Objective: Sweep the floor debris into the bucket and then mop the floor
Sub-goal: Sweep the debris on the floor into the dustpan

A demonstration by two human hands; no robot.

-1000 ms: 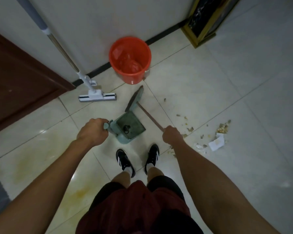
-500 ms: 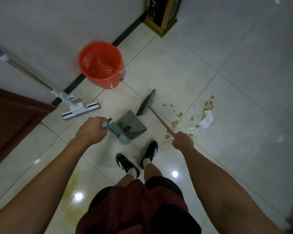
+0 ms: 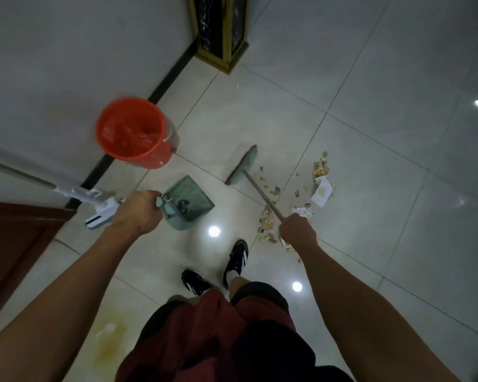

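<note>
Two hands work above the tiled floor [image 3: 370,166]: the left hand [image 3: 137,213] grips the green dustpan [image 3: 189,201], the right hand [image 3: 297,230] grips the broom [image 3: 243,164] stick. Debris [image 3: 273,191] and a paper scrap [image 3: 322,193] lie right of the broom head. Far left, the orange bucket [image 3: 131,130] stands against the wall, near the mop [image 3: 100,201]. A gold-edged stand [image 3: 221,31] blocks the far side; open tiles stretch right.

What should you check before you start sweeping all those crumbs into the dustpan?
1. Right hand holds the broom handle: ok.
2. Left hand holds the dustpan: ok.
3. Dustpan mouth faces the debris: cannot tell.
4. Broom head behind the debris, to push it toward the pan: not ok, it sits between them.
5. Red bucket nearby for emptying: ok.
6. Shoes off the crumbs: ok, but close.
</note>
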